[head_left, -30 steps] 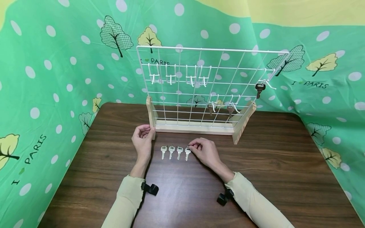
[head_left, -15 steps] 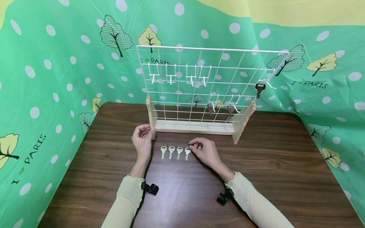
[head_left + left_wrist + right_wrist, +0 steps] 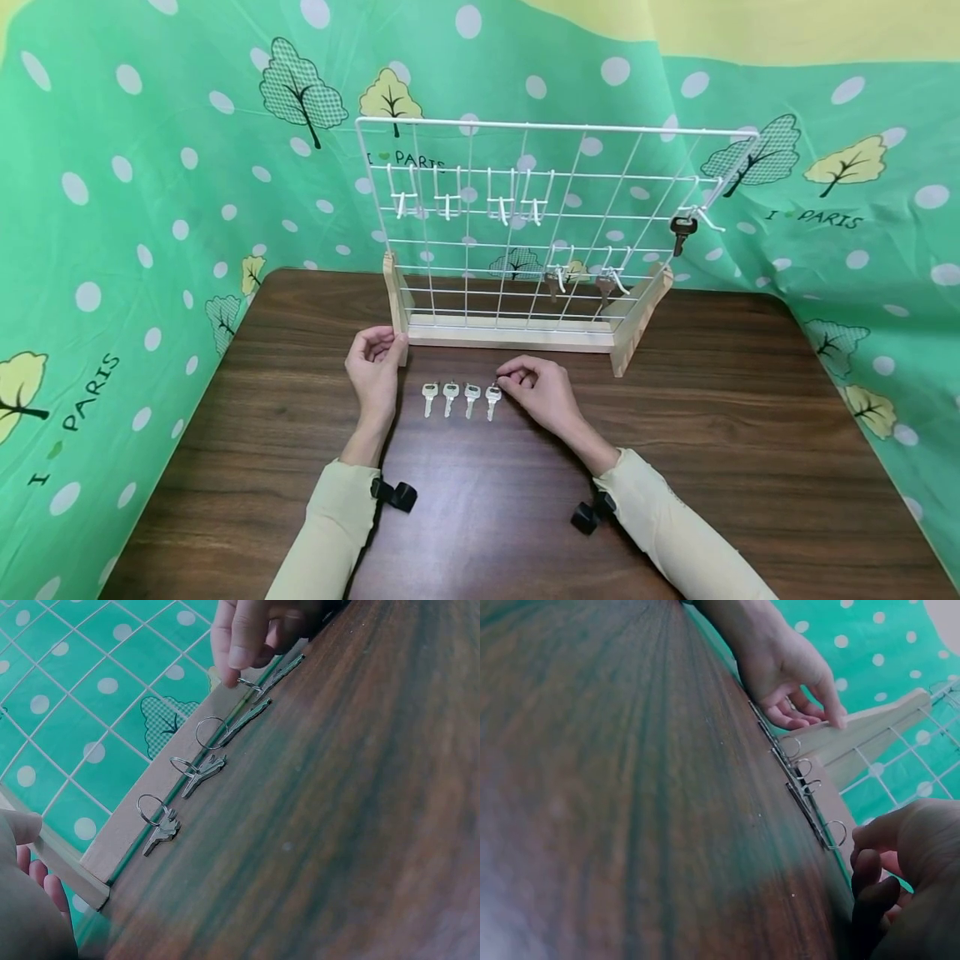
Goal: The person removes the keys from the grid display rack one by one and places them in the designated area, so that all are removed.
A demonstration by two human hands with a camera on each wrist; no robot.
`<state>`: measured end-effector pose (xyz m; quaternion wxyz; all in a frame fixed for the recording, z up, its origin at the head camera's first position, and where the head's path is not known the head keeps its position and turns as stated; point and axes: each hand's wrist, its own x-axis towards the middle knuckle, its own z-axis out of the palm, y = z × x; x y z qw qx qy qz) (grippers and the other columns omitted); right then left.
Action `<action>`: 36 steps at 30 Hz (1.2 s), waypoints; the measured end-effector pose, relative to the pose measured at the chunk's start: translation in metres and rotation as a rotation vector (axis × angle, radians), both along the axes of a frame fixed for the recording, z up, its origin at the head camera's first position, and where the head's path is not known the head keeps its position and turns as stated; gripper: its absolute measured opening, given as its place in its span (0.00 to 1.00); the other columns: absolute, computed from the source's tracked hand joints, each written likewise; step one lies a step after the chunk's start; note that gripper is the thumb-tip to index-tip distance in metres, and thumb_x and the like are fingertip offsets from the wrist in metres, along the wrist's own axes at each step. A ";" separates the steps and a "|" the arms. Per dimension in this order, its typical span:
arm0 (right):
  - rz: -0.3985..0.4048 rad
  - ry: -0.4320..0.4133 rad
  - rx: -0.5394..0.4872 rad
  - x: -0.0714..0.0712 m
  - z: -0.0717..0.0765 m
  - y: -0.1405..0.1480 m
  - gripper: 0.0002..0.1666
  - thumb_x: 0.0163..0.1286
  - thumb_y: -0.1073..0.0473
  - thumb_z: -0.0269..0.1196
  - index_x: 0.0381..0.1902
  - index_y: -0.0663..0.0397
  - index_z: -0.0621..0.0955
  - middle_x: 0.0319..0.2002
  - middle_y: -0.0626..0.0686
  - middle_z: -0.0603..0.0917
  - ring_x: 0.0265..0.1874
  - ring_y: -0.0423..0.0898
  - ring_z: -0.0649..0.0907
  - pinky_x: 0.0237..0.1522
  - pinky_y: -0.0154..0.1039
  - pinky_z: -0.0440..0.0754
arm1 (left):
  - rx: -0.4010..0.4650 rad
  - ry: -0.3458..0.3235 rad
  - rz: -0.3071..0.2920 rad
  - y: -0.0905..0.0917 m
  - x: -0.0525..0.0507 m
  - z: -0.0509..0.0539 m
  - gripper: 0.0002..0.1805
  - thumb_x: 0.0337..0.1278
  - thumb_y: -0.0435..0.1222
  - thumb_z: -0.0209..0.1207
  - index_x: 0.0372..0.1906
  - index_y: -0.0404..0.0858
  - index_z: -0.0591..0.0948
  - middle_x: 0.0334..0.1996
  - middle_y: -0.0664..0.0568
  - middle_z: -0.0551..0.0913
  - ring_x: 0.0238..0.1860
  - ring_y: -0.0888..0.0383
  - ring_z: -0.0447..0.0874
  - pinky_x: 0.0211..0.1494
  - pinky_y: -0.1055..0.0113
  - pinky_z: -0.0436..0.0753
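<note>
Several silver keys with rings lie in a row on the table, among them the leftmost key [image 3: 429, 400]. At the row's right end, my right hand [image 3: 542, 396] has thumb and forefinger at the ring of the rightmost key [image 3: 492, 402], pinching it; the key's blade is on the tabletop. In the left wrist view the fingertips meet that ring [image 3: 249, 684]. My left hand [image 3: 375, 375] grips the rack's left wooden foot [image 3: 395, 300], thumb in front. White wire hooks [image 3: 447, 204] hang on the grid [image 3: 555, 127] behind the keys.
A dark-headed key [image 3: 682, 233] hangs on a hook at the grid's right edge. Two more keys hang lower, one at centre right [image 3: 552, 285], another beside it [image 3: 605, 289]. The right wooden foot [image 3: 641, 325] stands beyond my right hand. Green patterned cloth [image 3: 172, 275] surrounds the table [image 3: 712, 467].
The head view has shifted very slightly. My right hand has moved a touch toward the rack, at the rightmost key's ring; my left hand has stayed on the wooden foot.
</note>
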<state>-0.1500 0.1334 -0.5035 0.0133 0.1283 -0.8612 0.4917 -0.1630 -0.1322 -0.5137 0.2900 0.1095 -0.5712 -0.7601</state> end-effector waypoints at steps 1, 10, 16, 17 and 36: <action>-0.003 -0.003 -0.006 0.000 0.000 0.000 0.04 0.69 0.68 0.77 0.40 0.57 0.93 0.27 0.47 0.85 0.23 0.36 0.78 0.26 0.26 0.73 | 0.000 0.000 0.000 0.000 0.000 0.000 0.11 0.58 0.18 0.73 0.44 0.22 0.84 0.35 0.57 0.86 0.37 0.64 0.84 0.43 0.75 0.83; -0.036 0.001 -0.081 0.001 0.012 -0.002 0.04 0.68 0.69 0.77 0.40 0.58 0.93 0.27 0.49 0.85 0.23 0.36 0.78 0.25 0.25 0.72 | 0.004 0.006 0.001 0.001 -0.001 0.000 0.11 0.58 0.18 0.72 0.43 0.22 0.84 0.34 0.57 0.86 0.37 0.65 0.84 0.43 0.75 0.83; -0.046 0.013 -0.107 0.001 0.020 0.000 0.06 0.68 0.71 0.76 0.41 0.59 0.93 0.29 0.52 0.86 0.24 0.37 0.78 0.26 0.24 0.73 | 0.004 0.001 0.000 0.001 0.000 0.000 0.12 0.58 0.18 0.73 0.44 0.20 0.83 0.34 0.57 0.86 0.37 0.65 0.84 0.43 0.75 0.83; -0.047 0.012 -0.108 0.000 0.021 0.000 0.06 0.68 0.71 0.76 0.41 0.60 0.93 0.29 0.52 0.86 0.24 0.37 0.78 0.26 0.24 0.73 | 0.003 -0.001 0.000 0.001 0.000 0.000 0.12 0.58 0.18 0.73 0.45 0.20 0.83 0.35 0.57 0.86 0.37 0.65 0.84 0.43 0.75 0.83; -0.087 0.022 -0.250 -0.006 0.046 0.013 0.05 0.72 0.71 0.74 0.44 0.64 0.92 0.33 0.59 0.87 0.19 0.36 0.77 0.22 0.27 0.77 | 0.001 -0.004 0.003 0.000 -0.001 -0.001 0.12 0.58 0.19 0.73 0.44 0.22 0.84 0.35 0.57 0.86 0.37 0.64 0.84 0.43 0.75 0.83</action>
